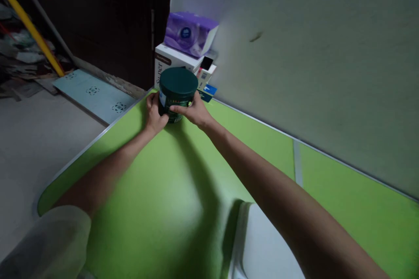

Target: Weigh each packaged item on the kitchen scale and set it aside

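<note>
A dark green lidded tub (178, 83) stands upright at the far corner of the green table (157, 196), and both of my hands are wrapped about its sides. My left hand (155, 115) grips the tub low on its left, the thumb near the front. On the other side, my right hand (195, 111) holds it with the thumb laid across the front label. The fingers behind the tub are hidden. Right behind it are a white box (165, 59) with dark lettering and a purple tissue pack (190, 32) lying on top of that box.
A smaller carton (207, 75) and blue cards (207, 90) sit right of the tub, by the wall (310, 61). A white container (268, 244) lies at the near right, under my right forearm. Left, below the table edge, are a patterned light-blue board (94, 91) and a yellow pole (36, 35).
</note>
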The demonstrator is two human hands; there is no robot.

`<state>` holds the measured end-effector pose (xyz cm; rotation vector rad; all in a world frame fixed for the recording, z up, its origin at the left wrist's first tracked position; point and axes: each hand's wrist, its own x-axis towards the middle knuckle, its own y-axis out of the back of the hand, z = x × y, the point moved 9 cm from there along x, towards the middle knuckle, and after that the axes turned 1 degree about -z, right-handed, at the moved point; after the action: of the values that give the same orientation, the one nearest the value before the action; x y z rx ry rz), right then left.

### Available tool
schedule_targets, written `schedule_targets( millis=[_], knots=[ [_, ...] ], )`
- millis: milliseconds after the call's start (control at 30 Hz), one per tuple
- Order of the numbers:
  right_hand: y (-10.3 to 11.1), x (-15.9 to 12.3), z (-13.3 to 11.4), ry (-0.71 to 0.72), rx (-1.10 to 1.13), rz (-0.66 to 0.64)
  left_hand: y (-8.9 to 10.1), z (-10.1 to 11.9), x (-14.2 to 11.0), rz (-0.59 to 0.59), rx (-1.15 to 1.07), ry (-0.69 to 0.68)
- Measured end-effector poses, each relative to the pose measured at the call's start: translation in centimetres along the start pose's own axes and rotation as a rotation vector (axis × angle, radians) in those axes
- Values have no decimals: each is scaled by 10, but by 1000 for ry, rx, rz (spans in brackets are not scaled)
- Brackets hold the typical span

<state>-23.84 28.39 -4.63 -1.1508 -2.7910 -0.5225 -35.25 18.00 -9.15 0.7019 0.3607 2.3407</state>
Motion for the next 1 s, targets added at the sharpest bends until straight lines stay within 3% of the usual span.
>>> schedule_targets(
  millis=[167,233,400,533,667,833,1000],
  knots=[
    [54,-79,-28,-28,-103,9,-29,54,-67,-319,-25,-116],
    [85,-121,-44,-62,-141,30,-36,90,-97,-383,-31,-166],
    [160,-237,-93,-105,-206,80,-48,202,-163,-501,-71,-418],
    [189,-318,-111,-138,-253,134,-57,255,-210,-611,-117,-554],
    [190,-358,-104,-133,-197,180,-63,264,-234,-707,-113,-527],
    [180,-363,-91,-91,-113,140,-63,251,-241,-777,-4,-374],
    [177,-367,-85,-129,-88,8,-60,235,-233,-824,85,-172]
  ],
)
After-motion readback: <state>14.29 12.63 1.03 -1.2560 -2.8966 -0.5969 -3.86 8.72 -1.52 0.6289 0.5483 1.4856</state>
